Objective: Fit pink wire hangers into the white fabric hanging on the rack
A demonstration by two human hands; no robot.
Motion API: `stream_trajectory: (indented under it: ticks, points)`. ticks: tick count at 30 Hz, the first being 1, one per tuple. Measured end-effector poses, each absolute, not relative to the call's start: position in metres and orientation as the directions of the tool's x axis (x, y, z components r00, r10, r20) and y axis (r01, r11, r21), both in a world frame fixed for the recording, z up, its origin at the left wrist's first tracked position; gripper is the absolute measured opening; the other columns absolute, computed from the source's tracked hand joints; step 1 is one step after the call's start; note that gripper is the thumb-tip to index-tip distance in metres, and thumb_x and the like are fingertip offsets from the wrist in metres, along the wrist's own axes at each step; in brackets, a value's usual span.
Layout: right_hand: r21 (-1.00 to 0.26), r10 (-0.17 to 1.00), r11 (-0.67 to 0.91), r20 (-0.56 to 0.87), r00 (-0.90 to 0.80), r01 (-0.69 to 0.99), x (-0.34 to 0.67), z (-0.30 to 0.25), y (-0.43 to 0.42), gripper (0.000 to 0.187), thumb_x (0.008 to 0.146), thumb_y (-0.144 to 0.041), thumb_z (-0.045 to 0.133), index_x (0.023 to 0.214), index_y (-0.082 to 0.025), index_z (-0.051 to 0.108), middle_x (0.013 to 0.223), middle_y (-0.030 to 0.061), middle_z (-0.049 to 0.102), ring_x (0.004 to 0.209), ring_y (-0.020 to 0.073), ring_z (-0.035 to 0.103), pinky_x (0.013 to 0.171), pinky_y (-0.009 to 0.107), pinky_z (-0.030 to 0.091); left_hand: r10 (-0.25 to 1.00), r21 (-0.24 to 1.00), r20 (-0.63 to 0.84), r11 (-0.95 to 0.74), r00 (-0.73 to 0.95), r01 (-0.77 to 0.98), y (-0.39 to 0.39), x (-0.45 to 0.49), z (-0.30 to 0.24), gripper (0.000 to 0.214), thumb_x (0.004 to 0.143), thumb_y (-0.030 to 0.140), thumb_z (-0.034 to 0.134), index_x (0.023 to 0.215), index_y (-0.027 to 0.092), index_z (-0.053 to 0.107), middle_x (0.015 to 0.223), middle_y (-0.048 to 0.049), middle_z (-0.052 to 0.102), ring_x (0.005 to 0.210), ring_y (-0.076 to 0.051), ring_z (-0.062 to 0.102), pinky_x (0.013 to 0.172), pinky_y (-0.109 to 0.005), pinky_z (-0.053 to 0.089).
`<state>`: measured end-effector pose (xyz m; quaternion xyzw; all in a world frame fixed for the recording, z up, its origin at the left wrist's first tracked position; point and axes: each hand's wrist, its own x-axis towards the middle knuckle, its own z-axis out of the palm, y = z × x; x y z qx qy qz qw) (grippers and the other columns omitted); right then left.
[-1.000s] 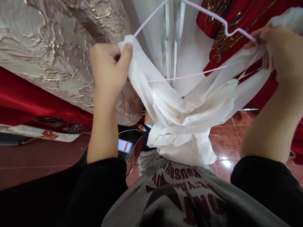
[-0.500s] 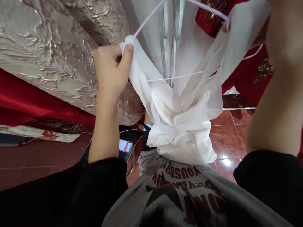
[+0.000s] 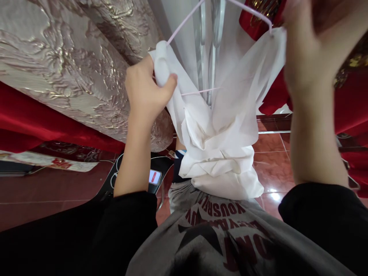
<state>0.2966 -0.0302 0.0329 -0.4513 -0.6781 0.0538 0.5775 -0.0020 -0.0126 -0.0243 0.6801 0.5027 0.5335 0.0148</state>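
A thin white garment (image 3: 227,142) hangs from a pale pink clothes hanger (image 3: 186,23), its lower part bunched over my lap. Its left shoulder covers one hanger end, and its right shoulder drapes over the other. My left hand (image 3: 148,86) is closed on the garment at the left shoulder, fingers behind the cloth and thumb in front. My right hand (image 3: 310,50), blurred, is beside the right shoulder with thumb and fingers apart, and its fingertips run out of view at the top. I cannot make out anything held in it. The hanger's lower bar (image 3: 199,92) shows across the garment's opening.
Embossed silvery fabric (image 3: 63,69) hangs at the left, with red cloth (image 3: 51,119) below it. More red cloth with gold decoration hangs at the right. A phone (image 3: 154,177) lies on a black seat beside my leg. Reddish floor tiles (image 3: 270,172) show beneath.
My right hand has come away from the garment's right shoulder, which now drapes over the hanger end. My left hand has slid slightly right and down, its thumb lower on the cloth.
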Motion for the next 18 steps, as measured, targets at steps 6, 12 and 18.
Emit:
stream_trajectory:
  ticks: [6, 12, 18]
  points:
    - [-0.400, 0.668, 0.729, 0.594, -0.448, 0.556, 0.257, -0.046, -0.028, 0.025, 0.096, -0.046, 0.049, 0.103, -0.027, 0.063, 0.107, 0.0078, 0.064, 0.103, 0.0226, 0.058, 0.100, 0.046, 0.048, 0.638, 0.615, 0.760, -0.645, -0.123, 0.454, -0.012, 0.003, -0.036, 0.029, 0.070, -0.009, 0.064, 0.066, 0.017, 0.052, 0.064, 0.0018, 0.043, 0.064, -0.014, 0.044, 0.069, -0.027, 0.036]
    - [-0.491, 0.705, 0.699, 0.597, -0.383, 0.521, 0.256, -0.071, -0.017, 0.027, 0.096, -0.045, 0.047, 0.103, -0.027, 0.066, 0.103, 0.0083, 0.064, 0.102, 0.0234, 0.057, 0.100, 0.048, 0.046, 0.818, 0.838, 0.513, -0.543, -0.259, -0.055, -0.021, 0.008, -0.029, 0.023, 0.085, 0.000, 0.049, 0.070, 0.014, 0.058, 0.063, -0.0025, 0.053, 0.047, -0.014, 0.052, 0.046, -0.026, 0.043]
    - [-0.466, 0.699, 0.697, 0.611, -0.371, 0.545, 0.260, -0.070, -0.023, 0.024, 0.094, -0.040, 0.049, 0.101, -0.026, 0.067, 0.099, 0.0082, 0.063, 0.099, 0.0230, 0.056, 0.099, 0.047, 0.047, 0.888, 0.888, 0.458, -0.459, -0.045, -0.025, -0.022, -0.017, -0.019, 0.009, 0.076, 0.013, 0.068, 0.082, 0.014, 0.075, 0.075, -0.0100, 0.070, 0.044, -0.015, 0.054, 0.033, -0.026, 0.042]
